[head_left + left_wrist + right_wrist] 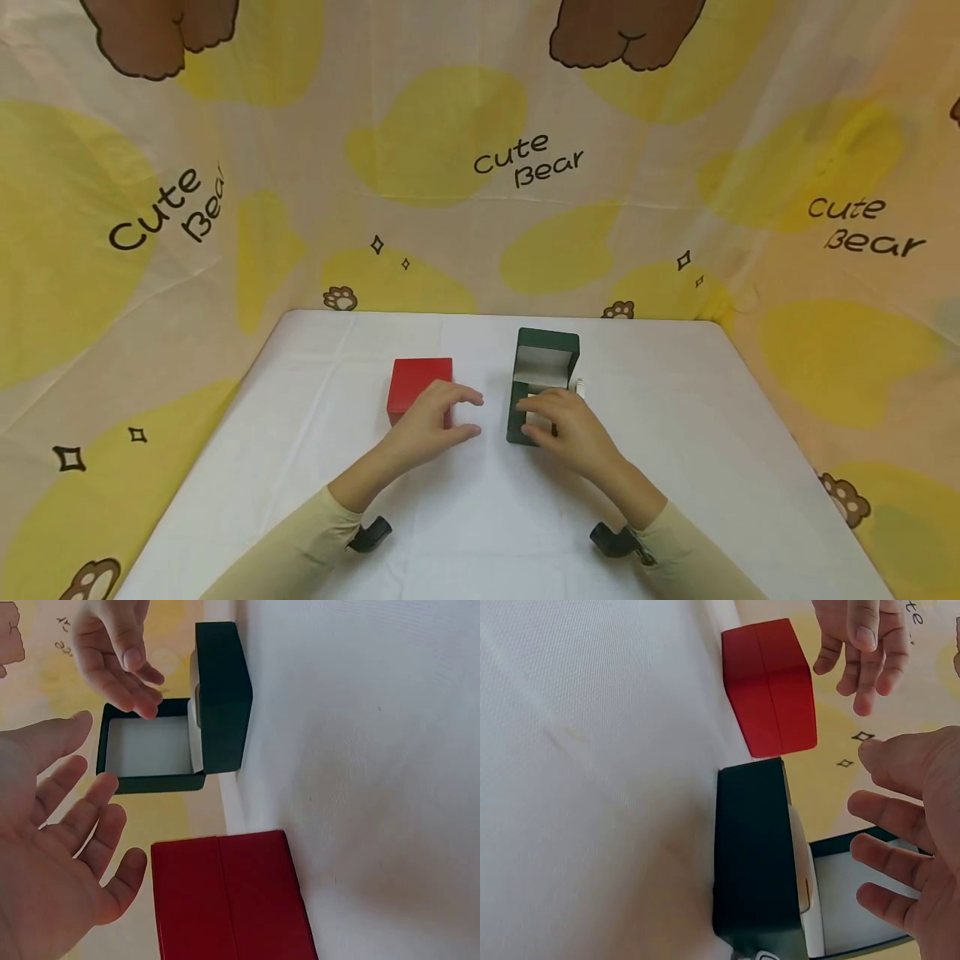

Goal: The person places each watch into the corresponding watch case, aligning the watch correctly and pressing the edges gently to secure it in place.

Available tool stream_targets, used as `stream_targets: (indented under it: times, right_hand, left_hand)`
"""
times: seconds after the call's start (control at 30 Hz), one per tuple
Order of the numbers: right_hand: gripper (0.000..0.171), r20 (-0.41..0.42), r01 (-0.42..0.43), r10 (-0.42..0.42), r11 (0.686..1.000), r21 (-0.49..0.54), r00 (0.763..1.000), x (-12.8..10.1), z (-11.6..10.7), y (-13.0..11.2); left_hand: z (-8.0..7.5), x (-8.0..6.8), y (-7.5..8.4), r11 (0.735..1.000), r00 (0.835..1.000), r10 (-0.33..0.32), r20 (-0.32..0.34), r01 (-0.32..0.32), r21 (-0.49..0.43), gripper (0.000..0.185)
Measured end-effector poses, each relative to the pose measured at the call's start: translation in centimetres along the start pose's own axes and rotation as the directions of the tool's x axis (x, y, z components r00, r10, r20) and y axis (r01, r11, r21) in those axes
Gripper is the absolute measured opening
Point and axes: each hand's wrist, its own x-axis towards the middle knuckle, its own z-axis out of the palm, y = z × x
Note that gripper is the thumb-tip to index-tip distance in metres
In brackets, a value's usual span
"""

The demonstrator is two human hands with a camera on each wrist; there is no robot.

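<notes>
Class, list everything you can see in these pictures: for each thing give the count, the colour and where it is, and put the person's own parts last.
Red box: one, red, shut, on the table left of centre, under the left hand's fingers.
Green box: one, dark green, lid open and upright, pale lining, right of the red box.
Small white thing: one, by the green box's right side, too small to tell.
Table: one, white cloth.
Backdrop: one, cream and yellow, bears, "Cute Bear" lettering.
Sleeves: two, pale yellow.
Left hand: one, fingers relaxed, over the red box.
Right hand: one, fingers relaxed, over the green box's base.
</notes>
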Motion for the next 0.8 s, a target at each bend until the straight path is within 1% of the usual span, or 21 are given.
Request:
stream_targets:
  times: [0.17, 0.37, 0.57, 0.67, 0.8]
  right_hand:
    - [0.033, -0.017, 0.008, -0.008, 1.0, -0.014, 1.0, -0.4, -0.4, 0.7]
    - [0.033, -0.054, 0.028, -0.03, 0.999, -0.036, 0.998, -0.9, -1.0, 1.5]
    - [0.034, -0.075, 0.01, -0.012, 0.999, -0.038, 0.997, -1.4, -1.6, 2.2]
    - [0.036, -0.071, -0.001, -0.001, 1.0, -0.028, 0.997, -1.7, -1.9, 2.5]
    - [0.037, -0.053, -0.035, 0.033, 0.999, -0.026, 0.998, -2.2, -2.4, 2.8]
  left_hand:
    - [1.1, 1.0, 0.3, 1.0, 0.999, 0.023, 0.049, -0.024, 0.019, 0.041]
    - [2.4, 2.2, 0.7, 0.996, 0.996, 0.062, 0.07, -0.066, 0.056, 0.041]
    - [3.8, 3.3, 0.7, 0.991, 0.994, 0.066, 0.091, -0.076, 0.11, 0.041]
    - [4.2, 3.7, 0.9, 0.986, 0.993, 0.076, 0.094, -0.089, 0.139, 0.041]
    - [4.5, 4.1, 1.2, 0.986, 0.992, 0.082, 0.097, -0.095, 0.137, 0.04]
